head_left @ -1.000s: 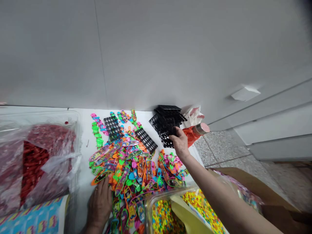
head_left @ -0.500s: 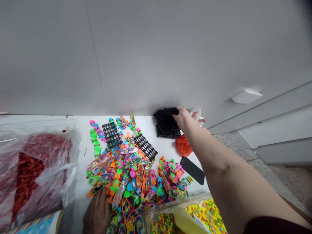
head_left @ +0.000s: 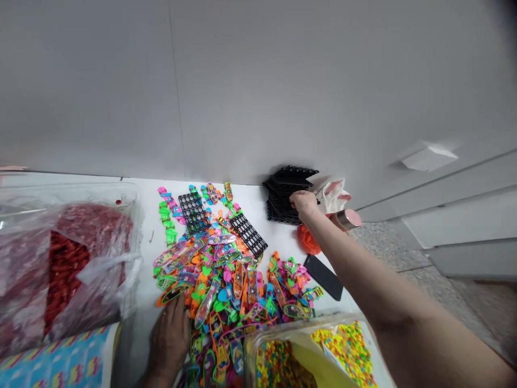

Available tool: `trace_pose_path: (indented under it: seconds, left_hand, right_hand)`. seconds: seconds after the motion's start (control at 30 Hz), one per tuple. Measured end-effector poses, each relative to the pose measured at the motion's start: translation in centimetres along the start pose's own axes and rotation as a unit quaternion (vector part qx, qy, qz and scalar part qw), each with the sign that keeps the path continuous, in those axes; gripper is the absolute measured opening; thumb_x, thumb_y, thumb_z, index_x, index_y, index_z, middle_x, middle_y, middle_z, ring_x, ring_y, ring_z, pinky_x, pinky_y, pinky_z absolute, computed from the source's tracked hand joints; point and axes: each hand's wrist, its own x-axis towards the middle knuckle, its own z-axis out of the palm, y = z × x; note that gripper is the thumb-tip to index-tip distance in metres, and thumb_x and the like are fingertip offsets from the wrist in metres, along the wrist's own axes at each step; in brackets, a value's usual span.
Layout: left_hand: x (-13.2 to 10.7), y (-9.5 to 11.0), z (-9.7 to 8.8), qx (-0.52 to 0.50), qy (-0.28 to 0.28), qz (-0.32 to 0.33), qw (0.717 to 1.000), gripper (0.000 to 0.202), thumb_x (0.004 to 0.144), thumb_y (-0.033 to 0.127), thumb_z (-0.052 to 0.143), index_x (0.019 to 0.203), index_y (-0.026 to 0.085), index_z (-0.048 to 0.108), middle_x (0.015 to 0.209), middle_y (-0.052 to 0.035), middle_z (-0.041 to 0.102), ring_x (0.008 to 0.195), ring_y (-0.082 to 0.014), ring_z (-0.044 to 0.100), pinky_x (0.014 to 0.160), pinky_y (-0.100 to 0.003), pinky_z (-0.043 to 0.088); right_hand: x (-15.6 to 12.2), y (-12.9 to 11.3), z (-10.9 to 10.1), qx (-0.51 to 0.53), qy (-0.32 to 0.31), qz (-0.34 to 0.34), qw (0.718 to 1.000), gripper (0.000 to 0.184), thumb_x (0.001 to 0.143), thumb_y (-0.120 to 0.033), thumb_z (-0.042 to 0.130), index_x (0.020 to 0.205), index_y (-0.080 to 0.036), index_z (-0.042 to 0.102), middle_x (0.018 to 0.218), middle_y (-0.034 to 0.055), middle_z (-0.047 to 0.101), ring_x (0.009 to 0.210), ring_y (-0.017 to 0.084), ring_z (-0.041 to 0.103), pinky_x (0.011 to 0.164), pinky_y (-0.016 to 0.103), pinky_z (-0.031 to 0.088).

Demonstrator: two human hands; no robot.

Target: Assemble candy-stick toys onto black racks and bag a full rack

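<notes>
My right hand [head_left: 304,203] rests against a stack of black plastic grid racks [head_left: 283,209] at the back of the white table [head_left: 262,202], its fingers curled over the stack's near side. My left hand [head_left: 169,339] lies flat and open at the front edge of a heap of small, brightly coloured toy fingerboards [head_left: 226,280]. Two single black racks [head_left: 194,213] [head_left: 249,234] lie on the heap's far part. The heap's lower end is partly hidden by a tub.
A clear tub of multicoloured candies [head_left: 283,364] sits at the front. At left, a clear bin holds red items in plastic [head_left: 68,269]. Near my right arm are an orange bag [head_left: 307,241], a black phone [head_left: 323,276], a pink-capped jar [head_left: 347,219] and a white bag [head_left: 335,196]. A grey wall stands behind.
The black racks have gone from a loose, tilted pile to a tighter stack. My right hand has moved onto that stack from its near side. My left hand stays on the heap.
</notes>
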Motion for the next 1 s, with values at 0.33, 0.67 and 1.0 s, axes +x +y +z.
trace_pose_path:
  seconds: [0.33, 0.67, 1.0]
  left_hand:
    - [0.1, 0.6, -0.5, -0.010, -0.001, -0.017, 1.000, 0.040, 0.093, 0.022, 0.047, 0.131, 0.014, 0.054, 0.120, -0.0134, 0.066, 0.096, -0.0228, 0.065, 0.083, -0.034, 0.049]
    - [0.3, 1.3, -1.0, -0.001, 0.000, -0.030, 1.000, 0.036, 0.093, 0.021, 0.047, 0.126, 0.012, 0.060, 0.119, -0.0137, 0.067, 0.100, -0.0225, 0.064, 0.087, -0.033, 0.048]
    - [0.6, 1.5, -1.6, 0.011, -0.001, -0.027, 1.000, 0.034, 0.093, 0.020, 0.048, 0.125, 0.012, 0.059, 0.118, -0.0129, 0.067, 0.097, -0.0225, 0.064, 0.085, -0.034, 0.048]
  right_hand:
    - [-12.3, 4.6, 6.0, -0.370, -0.186, -0.008, 0.910, 0.038, 0.056, -0.033, 0.077, 0.088, -0.023, 0.059, 0.080, 0.0045, 0.066, 0.080, 0.023, 0.060, 0.069, 0.031, 0.041]
    - [-11.2, 1.9, 2.8, -0.114, -0.284, 0.124, 0.944, 0.022, 0.052, -0.028, 0.071, 0.061, -0.019, 0.053, 0.053, -0.0067, 0.048, 0.049, 0.008, 0.040, 0.051, 0.023, 0.032]
    - [-16.0, -5.5, 21.3, -0.234, -0.272, 0.034, 0.933, 0.015, 0.069, -0.025, 0.064, 0.081, -0.016, 0.064, 0.088, 0.0088, 0.070, 0.083, 0.022, 0.066, 0.071, 0.029, 0.049]
